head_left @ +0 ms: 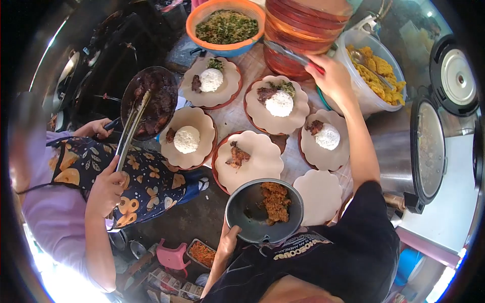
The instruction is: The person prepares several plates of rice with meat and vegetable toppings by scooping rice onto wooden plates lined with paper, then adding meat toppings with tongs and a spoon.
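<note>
My left hand (229, 241) grips the rim of a grey bowl (241, 212), tilted toward me. A mound of shredded orange-brown food (275, 202) lies in it. My right hand (331, 78) is closed around red-handled tongs (288, 52), whose metal tips point left beside a tall stack of reddish-brown plates (303, 28). Below my right arm, a paper-lined plate (339, 134) bears white rice (327, 137) and a dark piece of meat. Just beyond the bowl, another lined plate (262, 161) has only a browned piece of meat (237, 155) on it.
At left, a co-worker in a patterned apron (136, 177) holds long tongs (132, 129) over a dark pan (164, 96). An orange colander (194, 28) of chopped greens stands at the back. Right are a tub of yellow food (366, 86) and a large rice cooker (394, 156).
</note>
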Demonstrator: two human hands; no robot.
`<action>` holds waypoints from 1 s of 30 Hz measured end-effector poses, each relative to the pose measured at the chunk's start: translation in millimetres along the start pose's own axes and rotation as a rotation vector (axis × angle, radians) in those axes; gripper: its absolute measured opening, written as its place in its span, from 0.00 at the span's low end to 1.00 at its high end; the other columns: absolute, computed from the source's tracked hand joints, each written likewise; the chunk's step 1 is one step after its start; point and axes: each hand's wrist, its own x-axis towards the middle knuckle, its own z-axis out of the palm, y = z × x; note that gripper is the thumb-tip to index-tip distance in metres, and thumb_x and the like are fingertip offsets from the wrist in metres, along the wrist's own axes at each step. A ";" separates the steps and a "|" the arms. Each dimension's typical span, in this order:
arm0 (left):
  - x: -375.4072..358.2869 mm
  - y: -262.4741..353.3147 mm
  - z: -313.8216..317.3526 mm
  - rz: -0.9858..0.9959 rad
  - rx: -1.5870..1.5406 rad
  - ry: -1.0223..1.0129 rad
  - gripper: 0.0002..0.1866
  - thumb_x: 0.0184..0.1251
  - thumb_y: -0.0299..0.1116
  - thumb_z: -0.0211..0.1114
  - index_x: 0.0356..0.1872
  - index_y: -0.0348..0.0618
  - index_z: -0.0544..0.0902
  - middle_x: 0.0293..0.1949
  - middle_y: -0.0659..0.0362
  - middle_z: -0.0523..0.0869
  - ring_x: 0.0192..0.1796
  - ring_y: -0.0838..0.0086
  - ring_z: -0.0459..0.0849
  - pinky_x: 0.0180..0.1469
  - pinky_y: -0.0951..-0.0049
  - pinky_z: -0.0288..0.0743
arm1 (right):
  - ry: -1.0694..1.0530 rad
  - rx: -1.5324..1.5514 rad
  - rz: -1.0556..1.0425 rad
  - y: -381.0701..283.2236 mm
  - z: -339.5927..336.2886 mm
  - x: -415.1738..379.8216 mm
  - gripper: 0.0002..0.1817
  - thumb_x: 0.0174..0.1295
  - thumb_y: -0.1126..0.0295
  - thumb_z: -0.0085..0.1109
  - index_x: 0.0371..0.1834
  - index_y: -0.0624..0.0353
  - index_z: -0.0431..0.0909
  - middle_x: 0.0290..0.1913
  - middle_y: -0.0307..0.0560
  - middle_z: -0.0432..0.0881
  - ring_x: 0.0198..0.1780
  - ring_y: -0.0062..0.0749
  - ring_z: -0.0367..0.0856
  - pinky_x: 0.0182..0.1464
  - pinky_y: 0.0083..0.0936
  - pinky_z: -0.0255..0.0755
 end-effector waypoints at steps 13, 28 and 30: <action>-3.3 -4.8 -14.6 -0.033 -0.184 0.163 0.28 0.51 0.22 0.48 0.59 0.34 0.66 0.45 0.57 0.75 0.45 0.72 0.72 0.47 0.76 0.66 | -0.684 -0.659 -0.077 -69.4 169.4 228.6 0.11 0.52 0.71 0.60 0.39 0.58 0.85 0.42 0.52 0.85 0.45 0.46 0.84 0.42 0.41 0.80; 8.6 0.6 -18.2 -0.004 -0.097 0.123 0.27 0.52 0.23 0.48 0.58 0.33 0.67 0.44 0.57 0.76 0.45 0.71 0.72 0.50 0.75 0.66 | -0.359 -0.364 -0.051 -38.0 133.4 221.3 0.13 0.53 0.61 0.60 0.37 0.57 0.84 0.37 0.49 0.85 0.40 0.43 0.84 0.41 0.39 0.78; 8.3 3.9 -19.4 -0.017 -0.058 0.102 0.30 0.52 0.24 0.49 0.62 0.33 0.63 0.42 0.60 0.74 0.41 0.75 0.69 0.45 0.78 0.64 | -0.287 -0.289 -0.003 -34.1 143.9 222.3 0.16 0.52 0.54 0.61 0.33 0.54 0.85 0.33 0.49 0.85 0.34 0.43 0.84 0.38 0.38 0.77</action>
